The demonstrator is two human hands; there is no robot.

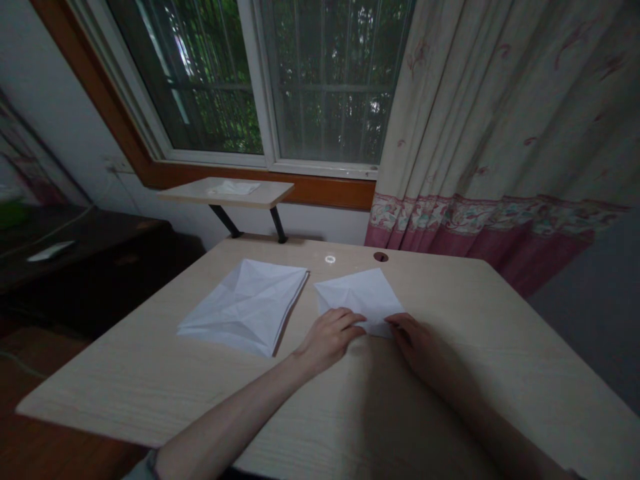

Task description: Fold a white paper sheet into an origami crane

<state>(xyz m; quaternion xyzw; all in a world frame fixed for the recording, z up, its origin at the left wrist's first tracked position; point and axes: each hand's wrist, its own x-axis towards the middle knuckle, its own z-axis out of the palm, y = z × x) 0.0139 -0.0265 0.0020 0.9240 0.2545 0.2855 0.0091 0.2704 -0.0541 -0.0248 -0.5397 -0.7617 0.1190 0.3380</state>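
A white sheet of paper, folded to a small square with crease lines, lies on the desk in front of me. My left hand is closed at its near left edge, thumb and fingers pinching the paper. At the near right corner my right hand pinches the same sheet, its fingertips in shadow. To the left rests a stack of larger creased white paper squares, apart from both hands.
The pale wooden desk has a small white ring and a brown cable hole near its back edge. A raised shelf carries crumpled white paper. A curtain hangs at the right; a dark cabinet stands left.
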